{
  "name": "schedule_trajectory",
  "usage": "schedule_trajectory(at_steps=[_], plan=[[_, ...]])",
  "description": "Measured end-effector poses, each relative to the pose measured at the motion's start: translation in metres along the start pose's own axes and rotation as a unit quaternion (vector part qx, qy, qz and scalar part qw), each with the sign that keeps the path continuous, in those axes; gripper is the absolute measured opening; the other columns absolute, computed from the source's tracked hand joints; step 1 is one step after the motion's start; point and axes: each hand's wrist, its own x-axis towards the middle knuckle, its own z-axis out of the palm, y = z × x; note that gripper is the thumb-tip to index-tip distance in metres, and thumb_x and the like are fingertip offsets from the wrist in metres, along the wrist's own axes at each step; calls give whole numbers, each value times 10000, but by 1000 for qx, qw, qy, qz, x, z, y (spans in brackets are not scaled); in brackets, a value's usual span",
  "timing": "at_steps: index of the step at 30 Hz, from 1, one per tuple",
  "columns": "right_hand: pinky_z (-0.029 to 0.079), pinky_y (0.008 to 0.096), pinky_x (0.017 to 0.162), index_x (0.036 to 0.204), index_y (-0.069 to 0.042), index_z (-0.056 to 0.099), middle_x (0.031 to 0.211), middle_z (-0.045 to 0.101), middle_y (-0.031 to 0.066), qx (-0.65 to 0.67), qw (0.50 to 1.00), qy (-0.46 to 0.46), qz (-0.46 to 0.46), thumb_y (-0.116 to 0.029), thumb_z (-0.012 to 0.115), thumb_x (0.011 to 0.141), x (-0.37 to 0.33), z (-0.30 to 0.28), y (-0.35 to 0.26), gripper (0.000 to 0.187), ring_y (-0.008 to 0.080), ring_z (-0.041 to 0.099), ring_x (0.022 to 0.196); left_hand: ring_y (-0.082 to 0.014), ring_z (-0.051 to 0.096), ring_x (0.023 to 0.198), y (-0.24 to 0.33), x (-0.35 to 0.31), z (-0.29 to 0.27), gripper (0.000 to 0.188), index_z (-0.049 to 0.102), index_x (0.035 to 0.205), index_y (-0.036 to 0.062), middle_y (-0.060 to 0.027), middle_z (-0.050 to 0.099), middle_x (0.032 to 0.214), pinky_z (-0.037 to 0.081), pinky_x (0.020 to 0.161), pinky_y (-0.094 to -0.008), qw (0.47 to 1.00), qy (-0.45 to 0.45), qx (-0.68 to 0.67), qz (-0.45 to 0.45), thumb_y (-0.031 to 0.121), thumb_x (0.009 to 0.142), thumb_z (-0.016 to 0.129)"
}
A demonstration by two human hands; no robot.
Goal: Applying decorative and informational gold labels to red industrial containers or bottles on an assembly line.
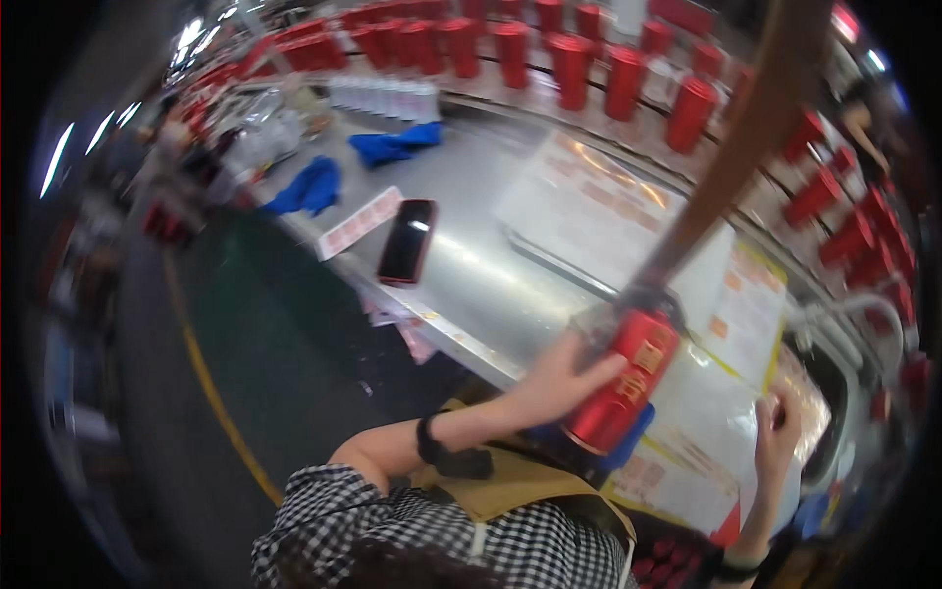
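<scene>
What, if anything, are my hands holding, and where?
Left hand: a red cylindrical container, gripped by its side. Right hand: can't tell if anything's held.

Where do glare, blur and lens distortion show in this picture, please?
In the head view, glare whitens parts of the metal table; in the head view, the brown band above the red tumbler looks smeared; the head view's corners go black, and its yellow floor line curves.

So the metal table (461, 285) is pretty shiny, light glaring off its top. Left of it there's dark green floor (285, 304), then a yellow line (221, 393). White strip lights (59, 159) glow farther left of the table, where everything's blurry.
</scene>
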Motion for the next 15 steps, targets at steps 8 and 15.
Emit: schedule_trajectory(at_steps=[8,15], plan=[[341,181,633,1408,-24,591,888,464,-49,294,943,-113,110,-139,649,1009,-27,66,-90,420,25,419,732,-324,421,1460,-7,13,23,980,198,1610,-89,-280,397,1567,337,1215,-399,999,-36,20,-22,350,949,773],[319,192,570,1404,-40,599,819,521,-53,417,886,-98,179,-153,648,1026,-13,112,-143,397,24,445,661,-235,586,1290,-20,21,12,807,317,1559,-38,-197,558,1423,487,1092,-395,998,-50,9,-28,195,942,782]])
